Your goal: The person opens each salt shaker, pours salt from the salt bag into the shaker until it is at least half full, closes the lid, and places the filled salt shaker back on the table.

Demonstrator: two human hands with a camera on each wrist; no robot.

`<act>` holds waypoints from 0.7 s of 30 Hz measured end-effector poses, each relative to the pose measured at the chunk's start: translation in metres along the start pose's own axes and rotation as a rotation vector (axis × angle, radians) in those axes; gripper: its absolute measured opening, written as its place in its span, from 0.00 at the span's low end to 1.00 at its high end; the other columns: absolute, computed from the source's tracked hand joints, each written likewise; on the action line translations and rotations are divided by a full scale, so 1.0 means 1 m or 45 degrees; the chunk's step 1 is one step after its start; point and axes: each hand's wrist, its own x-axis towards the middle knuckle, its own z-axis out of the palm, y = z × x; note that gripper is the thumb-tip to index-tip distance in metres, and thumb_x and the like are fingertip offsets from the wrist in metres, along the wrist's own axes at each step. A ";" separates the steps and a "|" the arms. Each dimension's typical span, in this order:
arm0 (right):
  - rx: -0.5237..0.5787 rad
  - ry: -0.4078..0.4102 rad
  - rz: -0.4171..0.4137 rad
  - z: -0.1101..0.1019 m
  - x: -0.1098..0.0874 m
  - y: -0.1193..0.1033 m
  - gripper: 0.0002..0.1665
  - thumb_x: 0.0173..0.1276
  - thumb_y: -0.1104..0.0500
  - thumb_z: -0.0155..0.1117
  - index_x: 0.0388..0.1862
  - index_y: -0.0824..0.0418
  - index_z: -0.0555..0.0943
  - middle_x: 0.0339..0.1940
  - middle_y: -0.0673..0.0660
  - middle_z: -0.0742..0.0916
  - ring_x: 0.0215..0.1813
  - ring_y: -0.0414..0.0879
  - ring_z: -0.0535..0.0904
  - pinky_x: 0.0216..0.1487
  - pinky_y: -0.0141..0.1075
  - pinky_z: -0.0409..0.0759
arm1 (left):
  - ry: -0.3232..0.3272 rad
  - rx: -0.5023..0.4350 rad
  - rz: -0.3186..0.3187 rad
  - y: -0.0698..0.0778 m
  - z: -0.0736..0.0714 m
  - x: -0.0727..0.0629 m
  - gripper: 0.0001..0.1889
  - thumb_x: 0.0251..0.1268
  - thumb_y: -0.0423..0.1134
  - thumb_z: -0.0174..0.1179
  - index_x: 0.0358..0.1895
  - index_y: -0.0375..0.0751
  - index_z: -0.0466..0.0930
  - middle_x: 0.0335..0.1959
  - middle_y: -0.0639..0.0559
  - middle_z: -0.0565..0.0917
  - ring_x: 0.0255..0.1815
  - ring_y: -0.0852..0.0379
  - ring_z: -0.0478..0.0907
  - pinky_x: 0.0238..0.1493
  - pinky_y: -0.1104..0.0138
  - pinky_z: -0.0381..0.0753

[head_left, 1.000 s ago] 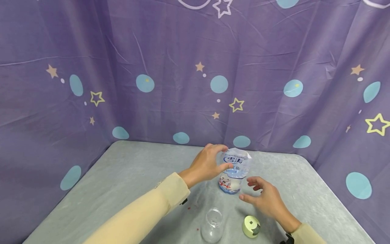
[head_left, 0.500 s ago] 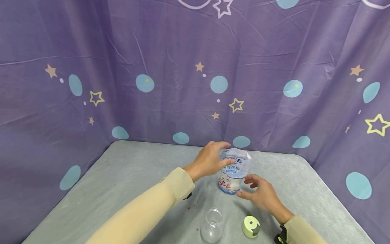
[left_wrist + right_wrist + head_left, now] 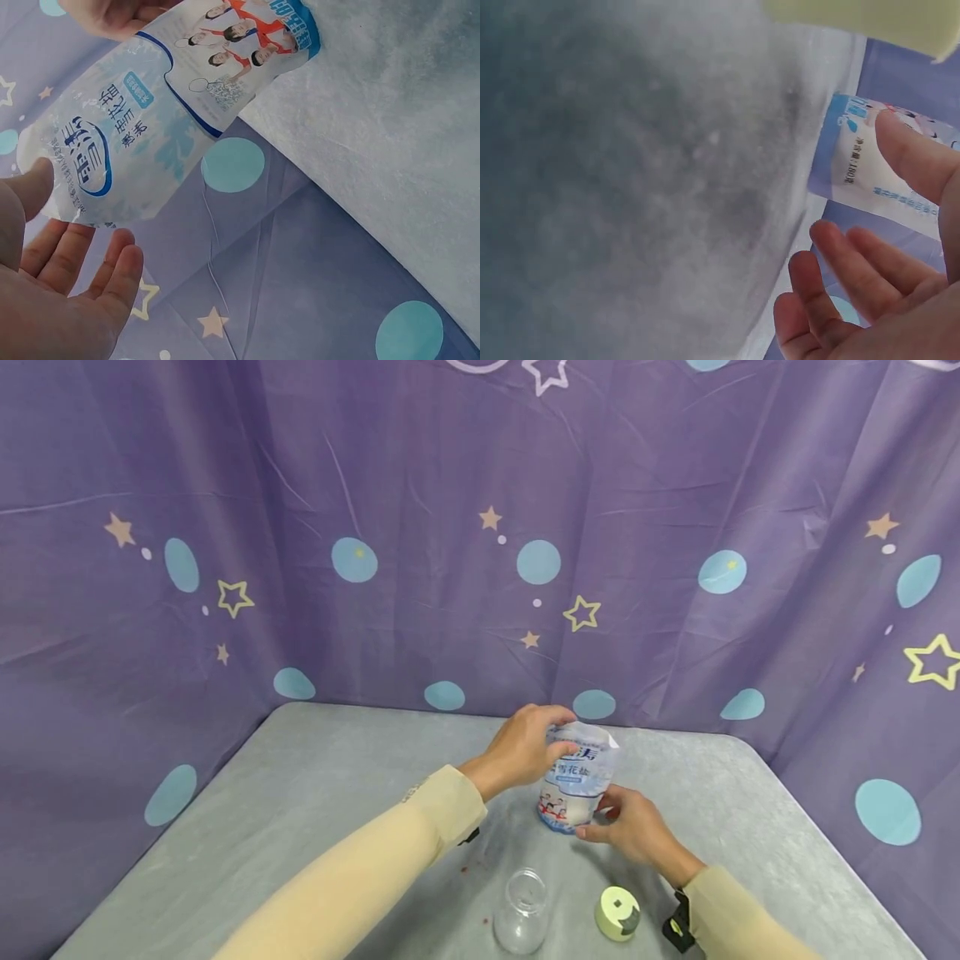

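Note:
A stand-up bag of salt, white and light blue with printed figures low on its front, stands upright toward the back of the table. At its top left, my left hand has the thumb before the front and the index finger near the top edge. In the left wrist view, the fingers spread past the bag's edge, some tips hidden behind it. My right hand is at the bag's lower right, thumb by the front. In the right wrist view, its fingers are extended, with a gap to the bag.
A clear, uncapped jar stands near the front of the grey table. To its right lies a pale green round lid with a dark patch. Purple curtains with stars and dots enclose the table's back and sides.
My left hand has moved right, bringing the thumb further across the bag's top. My right hand has moved left, up to the bag's lower side. The bag, jar and lid stay in place.

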 end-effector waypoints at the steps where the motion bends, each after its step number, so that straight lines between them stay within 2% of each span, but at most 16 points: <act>1: 0.000 -0.013 0.009 0.001 0.001 0.000 0.31 0.46 0.55 0.88 0.48 0.63 0.84 0.38 0.53 0.88 0.39 0.49 0.83 0.38 0.41 0.80 | 0.006 -0.002 0.003 0.000 0.000 0.000 0.19 0.69 0.45 0.69 0.61 0.47 0.83 0.55 0.55 0.85 0.54 0.57 0.78 0.56 0.65 0.78; 7: -0.080 -0.028 0.078 0.007 0.005 -0.003 0.25 0.44 0.55 0.89 0.36 0.63 0.84 0.29 0.53 0.85 0.33 0.46 0.79 0.32 0.40 0.78 | 0.027 -0.005 0.010 0.002 0.000 -0.001 0.07 0.68 0.43 0.69 0.46 0.49 0.88 0.43 0.58 0.86 0.45 0.59 0.77 0.46 0.67 0.78; 11: -0.123 0.003 0.049 0.009 0.006 -0.005 0.23 0.45 0.53 0.88 0.32 0.62 0.84 0.26 0.52 0.85 0.30 0.45 0.78 0.31 0.40 0.77 | 0.036 0.011 0.022 0.001 0.000 -0.001 0.04 0.67 0.45 0.69 0.39 0.50 0.87 0.37 0.60 0.84 0.42 0.60 0.75 0.42 0.68 0.76; 16: -0.136 0.025 -0.004 0.009 0.007 -0.004 0.24 0.45 0.54 0.88 0.36 0.62 0.85 0.26 0.51 0.85 0.30 0.44 0.78 0.33 0.40 0.77 | 0.035 -0.002 0.030 0.001 0.000 -0.002 0.05 0.67 0.46 0.69 0.35 0.52 0.87 0.32 0.63 0.82 0.41 0.60 0.75 0.41 0.69 0.75; 21: -0.111 -0.006 -0.082 0.003 0.007 0.003 0.23 0.46 0.54 0.87 0.40 0.60 0.88 0.29 0.50 0.87 0.31 0.43 0.78 0.35 0.40 0.78 | 0.047 -0.001 0.045 0.001 -0.002 -0.002 0.05 0.66 0.47 0.69 0.34 0.53 0.87 0.30 0.64 0.81 0.40 0.60 0.74 0.39 0.70 0.74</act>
